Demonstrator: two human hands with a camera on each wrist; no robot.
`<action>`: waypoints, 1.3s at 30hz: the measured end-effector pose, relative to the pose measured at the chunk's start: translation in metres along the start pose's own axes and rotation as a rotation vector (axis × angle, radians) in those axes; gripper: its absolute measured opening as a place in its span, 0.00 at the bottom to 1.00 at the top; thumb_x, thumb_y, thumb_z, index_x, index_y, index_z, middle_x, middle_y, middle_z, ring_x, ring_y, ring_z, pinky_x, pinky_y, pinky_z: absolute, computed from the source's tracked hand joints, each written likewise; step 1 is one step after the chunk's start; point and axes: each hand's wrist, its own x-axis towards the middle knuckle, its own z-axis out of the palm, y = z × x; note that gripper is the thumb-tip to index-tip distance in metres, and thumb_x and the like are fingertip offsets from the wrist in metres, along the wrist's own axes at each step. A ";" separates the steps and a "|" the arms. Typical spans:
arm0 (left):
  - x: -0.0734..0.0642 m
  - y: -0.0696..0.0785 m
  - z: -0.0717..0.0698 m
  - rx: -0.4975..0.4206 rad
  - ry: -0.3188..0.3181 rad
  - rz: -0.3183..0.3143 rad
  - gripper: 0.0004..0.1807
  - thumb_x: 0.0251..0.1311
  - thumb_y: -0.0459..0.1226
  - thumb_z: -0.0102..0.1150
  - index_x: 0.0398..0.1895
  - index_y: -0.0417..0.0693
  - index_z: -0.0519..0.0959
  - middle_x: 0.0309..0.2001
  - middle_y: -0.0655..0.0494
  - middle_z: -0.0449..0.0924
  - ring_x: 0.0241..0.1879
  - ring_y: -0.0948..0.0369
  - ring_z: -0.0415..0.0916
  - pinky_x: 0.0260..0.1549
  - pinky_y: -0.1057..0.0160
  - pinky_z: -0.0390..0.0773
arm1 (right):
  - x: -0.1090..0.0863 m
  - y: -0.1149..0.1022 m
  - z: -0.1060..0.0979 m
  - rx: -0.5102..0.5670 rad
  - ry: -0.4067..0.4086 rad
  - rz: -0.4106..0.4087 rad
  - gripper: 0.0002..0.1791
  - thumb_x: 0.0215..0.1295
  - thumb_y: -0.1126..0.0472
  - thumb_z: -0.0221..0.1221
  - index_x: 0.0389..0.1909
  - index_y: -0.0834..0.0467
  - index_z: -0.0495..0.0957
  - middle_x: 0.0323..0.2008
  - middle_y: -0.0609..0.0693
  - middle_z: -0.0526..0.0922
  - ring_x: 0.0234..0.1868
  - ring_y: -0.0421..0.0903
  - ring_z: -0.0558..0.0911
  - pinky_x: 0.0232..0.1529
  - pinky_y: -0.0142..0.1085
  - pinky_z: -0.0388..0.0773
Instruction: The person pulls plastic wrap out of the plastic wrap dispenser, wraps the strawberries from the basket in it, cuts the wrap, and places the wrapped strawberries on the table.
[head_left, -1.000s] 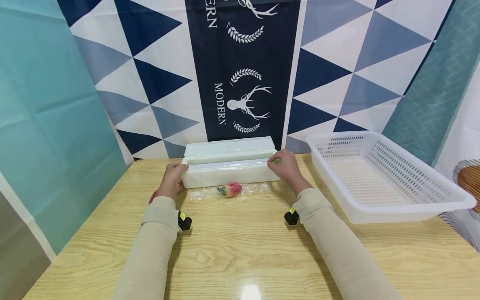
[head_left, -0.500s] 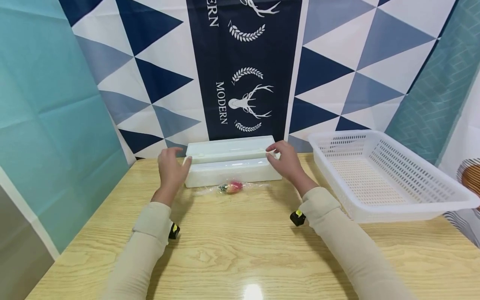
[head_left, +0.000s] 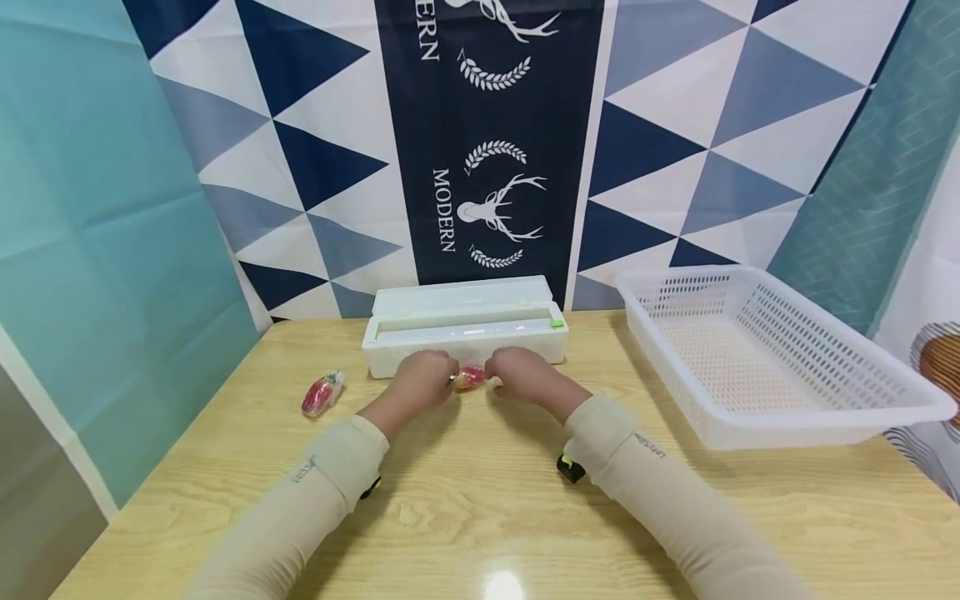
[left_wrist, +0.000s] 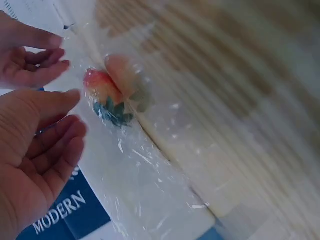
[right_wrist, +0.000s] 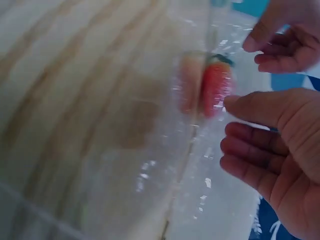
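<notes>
A red and yellowish strawberry (head_left: 470, 377) with green leaves lies under clear cling film (left_wrist: 150, 165) in front of the white dispenser box (head_left: 465, 346). My left hand (head_left: 423, 379) is close at its left side, fingers loosely bent. From the right my right hand (head_left: 521, 373) comes in close, and in the right wrist view its thumb is right at the red fruit (right_wrist: 216, 87). Both wrist views show thumb and fingers apart, with nothing gripped between them. In the head view the hands hide most of the film.
Another wrapped strawberry (head_left: 322, 393) lies to the left on the wooden table (head_left: 465, 500). The dispenser's lid (head_left: 461, 293) is raised, and a green slider (head_left: 557, 323) sits at its right end. A white plastic basket (head_left: 750, 408) stands at the right.
Both hands have left the ends of the dispenser box and moved inward and down to the strawberry. The left wrapped strawberry, earlier hidden by the left arm, now shows.
</notes>
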 end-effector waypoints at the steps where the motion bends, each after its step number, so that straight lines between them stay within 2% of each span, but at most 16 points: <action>1: 0.002 0.001 0.002 0.022 -0.024 0.004 0.05 0.53 0.30 0.65 0.23 0.47 0.81 0.23 0.55 0.78 0.22 0.58 0.73 0.24 0.59 0.77 | 0.002 -0.001 0.002 -0.028 -0.010 0.012 0.11 0.53 0.69 0.67 0.39 0.63 0.84 0.37 0.54 0.85 0.41 0.52 0.83 0.47 0.43 0.78; 3: 0.005 0.003 0.005 0.065 -0.062 0.031 0.04 0.56 0.32 0.65 0.25 0.47 0.82 0.24 0.54 0.79 0.23 0.57 0.75 0.27 0.58 0.78 | 0.006 -0.003 0.005 -0.068 -0.011 0.035 0.10 0.53 0.69 0.67 0.38 0.61 0.84 0.35 0.52 0.85 0.38 0.51 0.82 0.45 0.43 0.79; 7: 0.013 0.001 0.011 0.113 -0.093 0.073 0.06 0.59 0.40 0.67 0.28 0.48 0.82 0.28 0.54 0.81 0.28 0.55 0.77 0.33 0.57 0.80 | 0.015 -0.004 0.008 -0.111 0.001 0.049 0.07 0.52 0.69 0.66 0.33 0.59 0.82 0.29 0.49 0.82 0.30 0.48 0.78 0.38 0.42 0.78; 9: 0.016 -0.002 0.013 0.081 -0.093 0.072 0.09 0.57 0.42 0.68 0.26 0.49 0.82 0.26 0.56 0.80 0.27 0.56 0.76 0.33 0.56 0.80 | 0.018 -0.005 0.010 -0.127 0.000 0.040 0.07 0.52 0.70 0.65 0.31 0.58 0.81 0.26 0.47 0.79 0.27 0.47 0.75 0.35 0.42 0.77; 14: 0.016 -0.006 0.016 0.009 -0.080 0.074 0.13 0.56 0.39 0.69 0.18 0.49 0.77 0.20 0.57 0.76 0.22 0.57 0.72 0.31 0.55 0.79 | 0.024 -0.009 0.013 -0.169 -0.029 0.030 0.07 0.55 0.72 0.62 0.29 0.57 0.79 0.23 0.47 0.76 0.25 0.46 0.70 0.32 0.40 0.76; 16: 0.014 -0.006 0.015 0.022 -0.078 0.088 0.12 0.56 0.38 0.68 0.19 0.49 0.76 0.20 0.56 0.76 0.22 0.57 0.72 0.30 0.56 0.79 | 0.023 -0.010 0.011 -0.169 -0.040 0.031 0.08 0.56 0.73 0.61 0.27 0.56 0.78 0.22 0.47 0.75 0.25 0.46 0.69 0.31 0.40 0.75; 21: 0.004 0.001 0.010 0.027 -0.047 0.122 0.10 0.57 0.34 0.66 0.21 0.47 0.77 0.21 0.55 0.76 0.21 0.58 0.70 0.26 0.58 0.77 | 0.012 -0.011 0.002 -0.156 -0.043 0.001 0.11 0.55 0.72 0.60 0.21 0.54 0.76 0.19 0.45 0.73 0.22 0.44 0.68 0.27 0.38 0.73; 27: -0.016 0.017 0.002 0.022 0.044 0.185 0.14 0.52 0.31 0.67 0.16 0.50 0.72 0.17 0.59 0.71 0.17 0.63 0.62 0.17 0.62 0.70 | -0.011 -0.016 -0.009 -0.150 -0.059 -0.055 0.11 0.53 0.71 0.62 0.19 0.53 0.74 0.18 0.42 0.72 0.21 0.43 0.69 0.22 0.37 0.70; 31: -0.029 0.028 -0.001 -0.012 0.070 0.214 0.17 0.51 0.30 0.67 0.15 0.51 0.69 0.16 0.60 0.66 0.16 0.65 0.58 0.14 0.65 0.65 | -0.027 -0.019 -0.009 -0.126 -0.059 -0.098 0.12 0.53 0.70 0.62 0.18 0.52 0.73 0.17 0.41 0.71 0.20 0.41 0.68 0.22 0.35 0.69; 35: -0.038 0.037 -0.005 -0.026 0.071 0.242 0.18 0.51 0.32 0.69 0.15 0.52 0.69 0.16 0.60 0.65 0.16 0.66 0.58 0.14 0.66 0.64 | -0.042 -0.023 -0.009 -0.099 -0.058 -0.130 0.13 0.52 0.70 0.64 0.17 0.52 0.72 0.17 0.41 0.69 0.20 0.40 0.66 0.21 0.33 0.66; 39: -0.045 0.043 -0.011 -0.037 0.026 0.236 0.12 0.49 0.33 0.71 0.20 0.51 0.75 0.20 0.60 0.70 0.18 0.66 0.64 0.16 0.67 0.68 | -0.051 -0.026 -0.009 -0.095 -0.058 -0.150 0.12 0.51 0.65 0.69 0.20 0.53 0.73 0.20 0.41 0.70 0.23 0.40 0.68 0.23 0.33 0.68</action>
